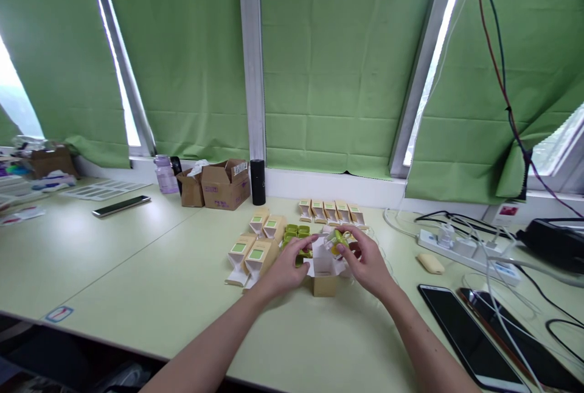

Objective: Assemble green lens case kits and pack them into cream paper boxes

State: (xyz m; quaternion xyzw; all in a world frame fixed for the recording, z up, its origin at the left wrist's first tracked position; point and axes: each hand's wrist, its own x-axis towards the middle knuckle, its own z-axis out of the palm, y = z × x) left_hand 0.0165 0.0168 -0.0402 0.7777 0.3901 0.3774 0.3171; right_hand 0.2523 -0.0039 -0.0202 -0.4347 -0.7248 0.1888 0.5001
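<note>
Gripping a small green-and-yellow piece [336,239] in the right hand [369,264], with fingertips closed on it, just above an open box [325,285]. Holding the left hand [291,266] open at the box's left side, with thumb and fingers apart. Reaching both forearms [402,302] in from the near edge, angled toward each other over a pale tabletop [173,265]. Close by green cups [303,230], just behind the left hand, and four cartons [258,254] to its left. In front of five more in a row [331,212]. Farther out, among a power strip [431,239] and cables on the right, cardboard boxes [225,191] and a black bottle [258,182] behind, below green blinds [342,70].
</note>
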